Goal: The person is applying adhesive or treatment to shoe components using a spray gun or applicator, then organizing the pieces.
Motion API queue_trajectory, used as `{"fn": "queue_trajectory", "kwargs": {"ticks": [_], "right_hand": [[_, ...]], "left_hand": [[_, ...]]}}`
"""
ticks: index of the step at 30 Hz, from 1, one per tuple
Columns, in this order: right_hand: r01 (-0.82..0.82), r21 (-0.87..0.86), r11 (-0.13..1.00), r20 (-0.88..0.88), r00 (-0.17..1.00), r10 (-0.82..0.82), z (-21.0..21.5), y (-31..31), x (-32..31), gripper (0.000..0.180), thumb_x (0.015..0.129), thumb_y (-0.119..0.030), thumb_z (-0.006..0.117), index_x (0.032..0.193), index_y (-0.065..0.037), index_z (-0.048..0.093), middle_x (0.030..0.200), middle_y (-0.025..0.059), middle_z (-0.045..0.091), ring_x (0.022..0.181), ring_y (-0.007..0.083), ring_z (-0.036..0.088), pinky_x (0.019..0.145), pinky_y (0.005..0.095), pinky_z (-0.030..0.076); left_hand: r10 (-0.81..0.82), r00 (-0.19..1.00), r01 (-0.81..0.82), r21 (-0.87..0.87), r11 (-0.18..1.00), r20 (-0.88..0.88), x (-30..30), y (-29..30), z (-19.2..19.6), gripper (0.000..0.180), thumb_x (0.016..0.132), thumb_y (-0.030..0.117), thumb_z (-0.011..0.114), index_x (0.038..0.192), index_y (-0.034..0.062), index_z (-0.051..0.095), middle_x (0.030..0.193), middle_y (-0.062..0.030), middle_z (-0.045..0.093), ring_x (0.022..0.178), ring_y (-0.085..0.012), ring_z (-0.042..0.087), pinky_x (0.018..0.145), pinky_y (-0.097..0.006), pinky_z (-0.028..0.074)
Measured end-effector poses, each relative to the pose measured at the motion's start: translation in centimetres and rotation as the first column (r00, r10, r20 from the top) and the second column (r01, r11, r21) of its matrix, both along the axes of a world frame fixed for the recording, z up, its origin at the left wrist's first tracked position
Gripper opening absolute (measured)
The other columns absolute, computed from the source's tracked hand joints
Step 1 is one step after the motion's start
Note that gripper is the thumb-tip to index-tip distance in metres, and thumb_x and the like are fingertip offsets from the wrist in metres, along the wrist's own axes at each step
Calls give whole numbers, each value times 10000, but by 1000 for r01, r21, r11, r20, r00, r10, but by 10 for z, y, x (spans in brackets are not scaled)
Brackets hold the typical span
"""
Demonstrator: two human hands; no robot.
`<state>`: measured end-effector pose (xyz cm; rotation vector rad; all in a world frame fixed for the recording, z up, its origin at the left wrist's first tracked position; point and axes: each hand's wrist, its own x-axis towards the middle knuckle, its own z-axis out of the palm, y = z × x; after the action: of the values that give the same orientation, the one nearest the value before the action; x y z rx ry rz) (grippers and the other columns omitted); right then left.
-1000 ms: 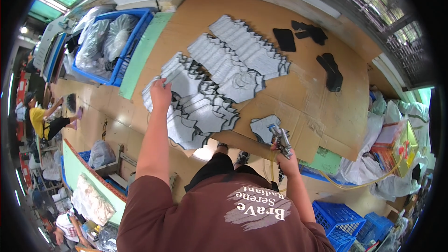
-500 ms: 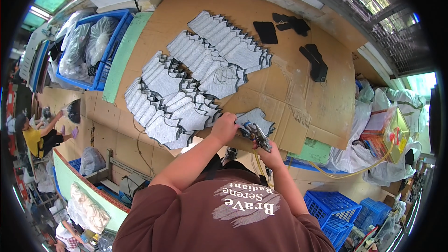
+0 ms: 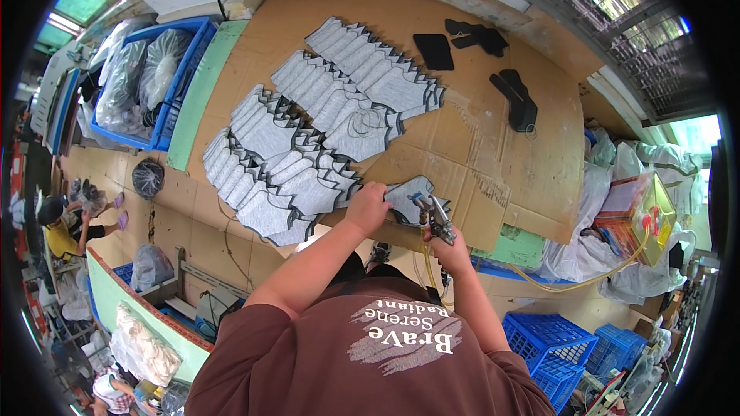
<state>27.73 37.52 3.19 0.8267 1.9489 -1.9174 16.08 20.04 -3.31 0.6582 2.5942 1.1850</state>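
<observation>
Two bare hands, seen from above in the single head view, close together at the near edge of a large brown cardboard sheet point(image 3: 462, 139). Just beyond, a single flat grey fabric piece with a dark edge point(image 3: 410, 188), set apart from the others. Lies directly to the right of the left fingertips, long axis running roughly left to right as far as visible, near side partly hidden.

Left hand point(image 3: 367, 208) nearer: fingers drawn together at the piece's left end; light contact or a pinch on the cloth, cannot tell. Right hand point(image 3: 451, 249) lower and to the right, fingers wrapped around a silver metal spray gun point(image 3: 440, 225), with the head over the piece and the nozzle tilted toward the left and away from the body. Trigger pressed or not, cannot tell.

To the left and beyond, overlapping rows of matching grey dark-edged pieces point(image 3: 339, 96). Farther right, several flat black pieces point(image 3: 433, 52). At far right, a yellow hose point(image 3: 566, 289) leading to a boxy metal can point(image 3: 650, 219).
</observation>
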Motion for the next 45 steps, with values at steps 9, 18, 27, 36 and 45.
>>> {"fn": "queue_trajectory", "kwargs": {"ticks": [9, 18, 27, 36, 45], "right_hand": [[84, 31, 996, 32, 996, -85, 0, 12, 2, 195, 701, 6, 480, 880, -13, 554, 764, 19, 567, 735, 118, 526, 703, 252, 428], [-108, 14, 994, -9, 994, 108, -1, -13, 4, 184, 721, 1, 464, 886, 3, 546, 775, 30, 574, 746, 120, 533, 716, 254, 424], [32, -16, 999, -81, 996, -33, 0, 6, 7, 354, 654, 8, 456, 989, -39, 560, 835, -2, 572, 601, 55, 458, 476, 194, 354], [-33, -40, 999, -93, 995, 29, -8, -2, 6, 305, 706, -37, 501, 1003, -53, 566, 837, -6, 581, 556, 47, 437, 469, 196, 361], [-108, 7, 994, 4, 994, 108, 3, -11, -3, 106, 772, -58, 526, 868, -31, 561, 839, 15, 569, 797, 106, 515, 758, 259, 412]], "left_hand": [[-30, 998, 32, -37, 999, 62, -2, 2, 5, 247, 655, 101, 670, 851, 3, 555, 852, -168, 570, 838, -338, 548, 724, -392, 448], [13, 996, -14, 10, 1000, 90, -4, 1, -2, 191, 677, 79, 635, 839, 4, 567, 838, -168, 576, 827, -338, 551, 723, -400, 448], [273, 955, -292, 193, 937, 116, -24, -34, 34, 106, 753, 60, 562, 838, 8, 598, 758, -120, 606, 697, -245, 595, 631, -328, 469], [708, 705, -708, 6, 706, -42, -116, -201, 54, 174, 763, 48, 571, 914, -33, 595, 797, -128, 607, 701, -185, 595, 616, -292, 472], [-89, 996, 89, 65, 994, -1, -29, -35, 26, 322, 701, 67, 636, 1004, 9, 545, 968, -172, 524, 889, -352, 525, 775, -388, 442]]}}
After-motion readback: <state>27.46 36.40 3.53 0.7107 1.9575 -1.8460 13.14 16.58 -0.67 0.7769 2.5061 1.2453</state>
